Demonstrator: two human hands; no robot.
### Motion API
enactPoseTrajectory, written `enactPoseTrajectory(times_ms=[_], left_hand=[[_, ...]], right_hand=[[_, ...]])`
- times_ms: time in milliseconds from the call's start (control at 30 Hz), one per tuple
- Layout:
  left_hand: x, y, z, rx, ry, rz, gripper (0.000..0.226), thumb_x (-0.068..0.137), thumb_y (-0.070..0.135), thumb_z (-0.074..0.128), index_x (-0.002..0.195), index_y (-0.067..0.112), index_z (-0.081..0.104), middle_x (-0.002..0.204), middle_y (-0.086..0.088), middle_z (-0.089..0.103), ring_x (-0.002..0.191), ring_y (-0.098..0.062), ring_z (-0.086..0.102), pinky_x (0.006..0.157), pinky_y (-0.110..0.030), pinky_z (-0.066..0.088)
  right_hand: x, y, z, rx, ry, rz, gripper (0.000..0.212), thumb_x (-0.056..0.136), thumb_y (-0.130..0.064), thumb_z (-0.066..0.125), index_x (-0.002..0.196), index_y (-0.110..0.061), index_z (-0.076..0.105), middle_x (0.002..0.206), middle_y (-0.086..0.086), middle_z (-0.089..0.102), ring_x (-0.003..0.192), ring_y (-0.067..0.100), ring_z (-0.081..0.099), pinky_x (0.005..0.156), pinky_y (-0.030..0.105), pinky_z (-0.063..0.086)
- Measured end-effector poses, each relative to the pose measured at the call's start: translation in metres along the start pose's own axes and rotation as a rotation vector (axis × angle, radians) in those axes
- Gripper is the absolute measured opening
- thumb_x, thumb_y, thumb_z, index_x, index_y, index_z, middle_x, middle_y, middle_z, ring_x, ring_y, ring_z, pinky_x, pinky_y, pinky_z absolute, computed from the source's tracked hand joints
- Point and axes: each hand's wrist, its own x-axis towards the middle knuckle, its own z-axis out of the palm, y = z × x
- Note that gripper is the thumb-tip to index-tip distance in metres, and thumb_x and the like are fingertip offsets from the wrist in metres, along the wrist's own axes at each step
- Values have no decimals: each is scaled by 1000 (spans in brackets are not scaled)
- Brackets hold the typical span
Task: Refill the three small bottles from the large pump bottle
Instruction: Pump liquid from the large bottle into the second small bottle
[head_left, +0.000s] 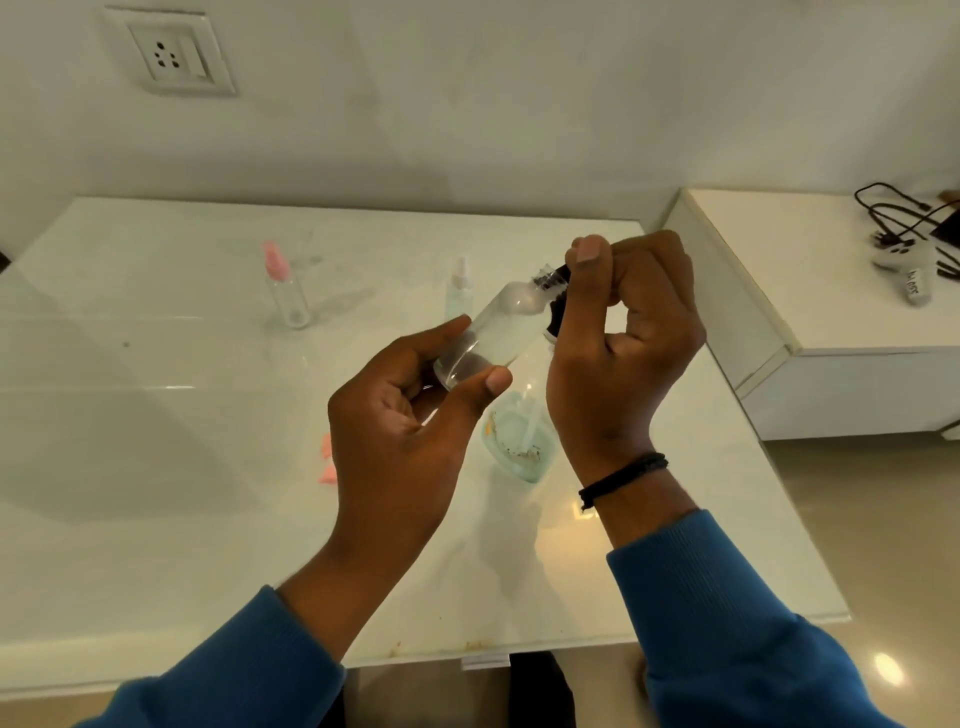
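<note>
Bottles for this refill are spread over the white table (156, 467): one clear small bottle (488, 332) is held tilted in the air above it, neck pointing up and away. The left hand (400, 415) grips its base between thumb and curled fingers. The right hand (628, 332) is closed around the black cap (553, 283) at the neck, apparently twisting it on or off; which way cannot be told. Some clear liquid seems to sit inside.

Below the hands, the large pump bottle (519, 441) lies or stands on the table, its top hidden by the right wrist. Farther back stand a small bottle with a pink cap (285, 291) and, near it, one with a clear cap (460, 291). Pink pieces (327, 462) lie beside the left wrist.

Because the bottle is tipped, a loose or removed cap could let liquid run out onto the table. A slick base could also slip from the left hand while the right twists.
</note>
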Motion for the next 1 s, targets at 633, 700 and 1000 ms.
enactPoseTrajectory(times_ms=[633, 700, 1000], left_hand=[[-1, 2, 0, 7, -3, -8, 39, 79, 18, 81, 118, 14, 72, 106, 7, 76, 98, -9, 73, 82, -16, 57], [-1, 3, 0, 3, 6, -19, 39, 79, 20, 81, 117, 15, 73, 104, 12, 76, 97, -6, 73, 82, -15, 57], [0, 5, 1, 1, 2, -17, 38, 78, 23, 80, 114, 22, 71, 103, 18, 74, 97, -4, 73, 82, -13, 55]], right_hand=[[-3, 3, -1, -2, 5, 15, 32, 98, -4, 60, 66, -2, 59, 71, 1, 52, 67, 30, 49, 59, 52, 40], [-3, 2, 0, -8, -6, 19, 33, 98, -5, 60, 65, -2, 60, 70, 2, 54, 68, 29, 49, 60, 52, 40], [-1, -1, -1, -7, -5, 10, 33, 98, -7, 59, 65, 0, 61, 71, 1, 52, 68, 29, 49, 60, 52, 41]])
